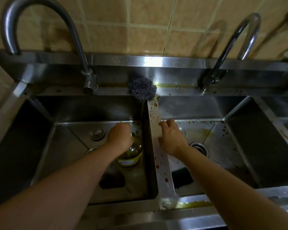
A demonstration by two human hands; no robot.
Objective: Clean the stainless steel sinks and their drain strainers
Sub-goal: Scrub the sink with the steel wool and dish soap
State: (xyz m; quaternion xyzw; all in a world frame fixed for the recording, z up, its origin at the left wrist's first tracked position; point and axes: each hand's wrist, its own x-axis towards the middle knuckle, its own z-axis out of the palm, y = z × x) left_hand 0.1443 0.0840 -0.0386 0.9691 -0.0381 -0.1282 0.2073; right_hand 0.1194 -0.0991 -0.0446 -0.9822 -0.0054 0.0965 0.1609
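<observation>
Left hand (pixel 119 136) curled round the top of a yellow bottle (pixel 130 154) standing upright in the left sink (pixel 45 146). Steel-wool scourer (pixel 142 88) on the back ledge, beyond both hands, about equally near each. Right hand (pixel 171 138) loosely open on the divider (pixel 156 123), holding nothing. Strainer (pixel 199 147) just right of it in the right sink (pixel 239 155). Counted: two sinks, two taps, one scourer, one bottle.
</observation>
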